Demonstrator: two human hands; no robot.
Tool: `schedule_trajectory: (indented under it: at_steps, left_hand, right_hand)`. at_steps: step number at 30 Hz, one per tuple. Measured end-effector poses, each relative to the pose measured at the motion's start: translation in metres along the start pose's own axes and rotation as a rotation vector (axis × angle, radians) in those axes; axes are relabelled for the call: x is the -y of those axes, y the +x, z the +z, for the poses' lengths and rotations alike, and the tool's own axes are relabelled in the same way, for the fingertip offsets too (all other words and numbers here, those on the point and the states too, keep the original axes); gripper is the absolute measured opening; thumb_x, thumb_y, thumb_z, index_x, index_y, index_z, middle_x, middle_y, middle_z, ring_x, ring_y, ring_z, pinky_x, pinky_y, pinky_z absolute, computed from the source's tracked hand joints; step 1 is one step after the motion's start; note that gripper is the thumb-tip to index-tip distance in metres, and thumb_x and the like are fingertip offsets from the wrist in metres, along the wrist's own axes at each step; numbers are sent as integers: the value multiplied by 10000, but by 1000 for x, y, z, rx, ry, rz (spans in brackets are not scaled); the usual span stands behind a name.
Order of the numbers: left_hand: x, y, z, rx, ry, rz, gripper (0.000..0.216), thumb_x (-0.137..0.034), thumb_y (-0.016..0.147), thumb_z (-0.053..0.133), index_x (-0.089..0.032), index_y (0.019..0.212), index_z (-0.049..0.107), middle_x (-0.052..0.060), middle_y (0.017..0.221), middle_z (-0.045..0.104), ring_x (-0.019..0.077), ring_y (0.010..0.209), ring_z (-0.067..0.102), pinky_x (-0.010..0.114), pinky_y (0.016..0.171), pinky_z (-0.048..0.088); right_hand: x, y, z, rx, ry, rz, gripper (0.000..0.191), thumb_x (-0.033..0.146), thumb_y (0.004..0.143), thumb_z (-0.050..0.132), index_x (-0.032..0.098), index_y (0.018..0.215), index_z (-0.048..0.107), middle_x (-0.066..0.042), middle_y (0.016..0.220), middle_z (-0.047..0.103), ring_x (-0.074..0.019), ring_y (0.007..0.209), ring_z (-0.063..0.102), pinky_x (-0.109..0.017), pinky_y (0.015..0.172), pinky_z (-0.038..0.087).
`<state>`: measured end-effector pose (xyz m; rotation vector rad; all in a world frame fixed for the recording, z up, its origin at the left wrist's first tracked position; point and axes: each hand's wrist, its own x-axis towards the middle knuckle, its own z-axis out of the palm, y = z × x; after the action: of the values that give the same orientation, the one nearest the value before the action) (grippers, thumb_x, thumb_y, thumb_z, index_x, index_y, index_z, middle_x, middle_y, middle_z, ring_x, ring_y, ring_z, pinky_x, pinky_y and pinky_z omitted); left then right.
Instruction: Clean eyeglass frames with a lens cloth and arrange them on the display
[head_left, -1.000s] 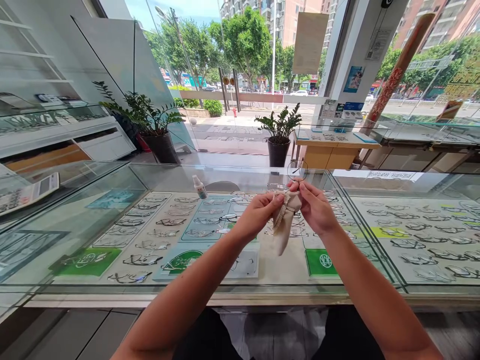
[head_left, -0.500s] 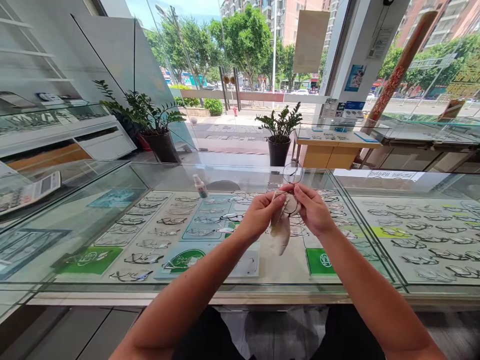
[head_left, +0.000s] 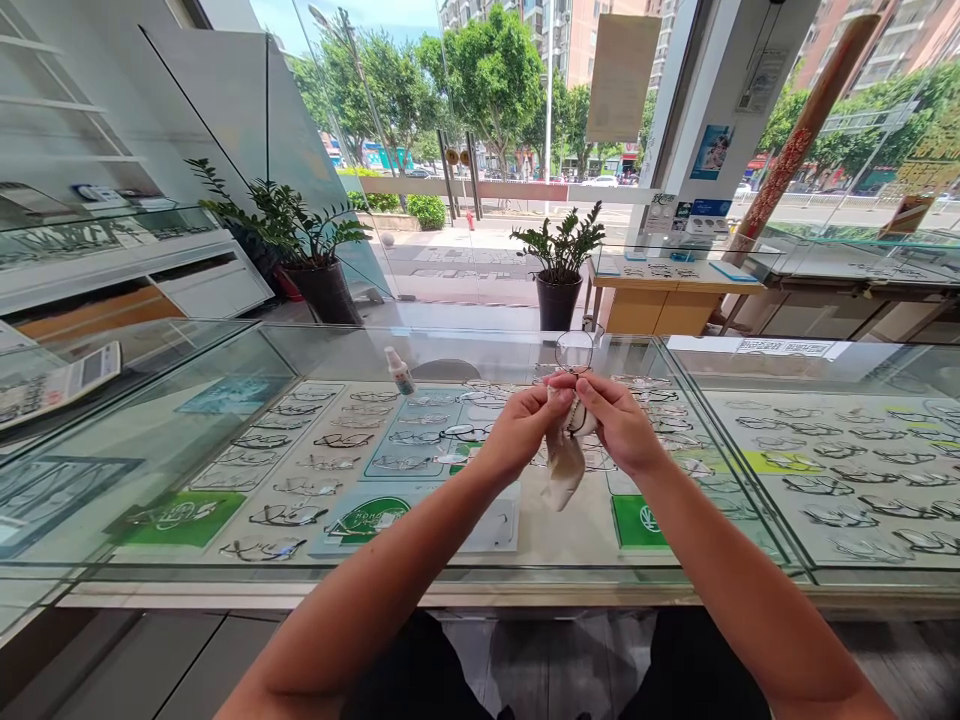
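The left hand [head_left: 523,425] pinched a pale cloth [head_left: 564,472] between thumb and fingers, and the right hand [head_left: 621,418] gripped a pair of round, thin-rimmed glasses [head_left: 574,352] at the middle of the frame. The fingertips nearly met, thumbs uppermost, with both forearms reaching forward and converging over the glass display case [head_left: 559,545]. The glasses were turned on end above the glass: one clear lens, dark at the rim, rose past the fingers, while the other sat lower, partly covered by the cloth, which drooped in a soft, crumpled tail.

Beneath the glass lay rows of spectacle frames. A green card [head_left: 636,522] near the right forearm bore a white emblem; a green oval sign [head_left: 369,521] left of the left forearm carried lettering too faint to read surely. A small spray bottle [head_left: 400,372] stood left of the hands, its label illegible. Farther right, a white strip [head_left: 784,347] showed QR-like codes, and beyond the case stood a potted plant [head_left: 559,265].
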<state>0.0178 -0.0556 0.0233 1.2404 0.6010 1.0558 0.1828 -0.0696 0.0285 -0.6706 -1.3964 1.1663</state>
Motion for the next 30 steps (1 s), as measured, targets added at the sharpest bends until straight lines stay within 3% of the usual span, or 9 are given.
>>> schedule_trajectory:
  at_steps: [11, 16, 18, 22, 30]
  left_hand:
    - [-4, -3, 7, 40, -120, -15, 445, -477, 715, 999, -130, 910, 800, 22, 813, 707, 125, 748, 598, 264, 735, 443]
    - [0, -4, 7, 37, -148, -18, 567, -384, 703, 1017, -181, 1186, 800, 26, 938, 749, 142, 828, 651, 270, 805, 487]
    - [0, -4, 5, 54, -118, -23, 615, -387, 711, 1012, -194, 1248, 784, 26, 948, 752, 141, 813, 651, 261, 783, 480]
    - [-4, -6, 2, 112, -48, -29, 526, -459, 738, 986, -153, 1124, 803, 45, 919, 746, 141, 763, 634, 244, 701, 443]
    - [-5, -7, 3, 112, 4, 19, 561, -492, 775, 956, -161, 1197, 791, 64, 971, 764, 172, 815, 659, 256, 727, 469]
  right_hand:
    - [3, -2, 3, -4, 56, 30, 322, 591, 990, 734, 336, 1112, 888, -42, 1239, 795, -266, 1263, 676, -435, 1176, 475]
    - [3, -2, 5, -56, 140, 74, 331, 591, 959, 765, 304, 1074, 884, -42, 1118, 822, -251, 1091, 731, -390, 1003, 569]
    - [5, -2, 5, -90, 153, 92, 348, 603, 935, 783, 284, 1035, 879, -47, 1073, 829, -244, 1015, 736, -378, 942, 580]
    - [9, -2, 3, -104, 190, 99, 315, 576, 933, 792, 275, 990, 867, -49, 1081, 831, -231, 989, 725, -364, 910, 578]
    - [9, -1, 1, -121, 170, 101, 331, 590, 921, 794, 270, 984, 852, -58, 1085, 829, -253, 1015, 728, -398, 923, 585]
